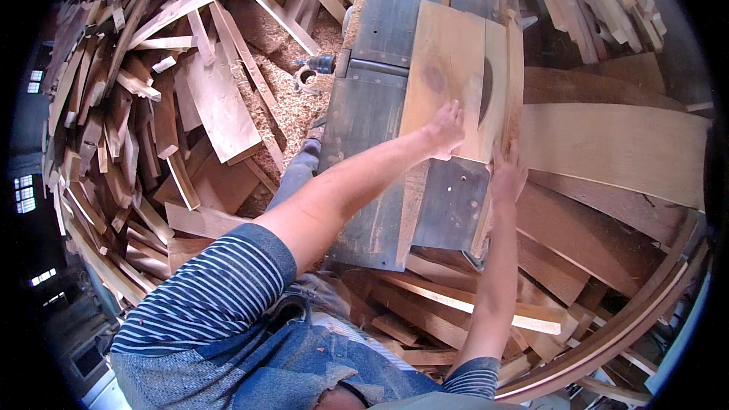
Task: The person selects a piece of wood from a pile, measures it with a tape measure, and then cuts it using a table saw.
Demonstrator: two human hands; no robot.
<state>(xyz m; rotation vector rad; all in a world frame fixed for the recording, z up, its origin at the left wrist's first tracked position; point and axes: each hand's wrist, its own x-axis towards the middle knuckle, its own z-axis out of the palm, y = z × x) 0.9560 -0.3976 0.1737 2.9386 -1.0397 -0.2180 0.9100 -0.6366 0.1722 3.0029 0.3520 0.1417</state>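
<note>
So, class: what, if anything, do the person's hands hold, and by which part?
Neither grips anything. The left hand presses flat on the wooden board, near its close end; the right hand rests against its near right edge.

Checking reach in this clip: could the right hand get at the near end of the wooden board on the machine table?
Probably yes. The right hand already rests at the wooden board's near right corner, with nothing lying between them; the left hand presses flat on the board.

Your board on the machine table

Your pale wooden board (448, 76) lies flat on the grey-green machine table (372, 114), darker stain mid-face, curved cut-out along its right edge.
</note>
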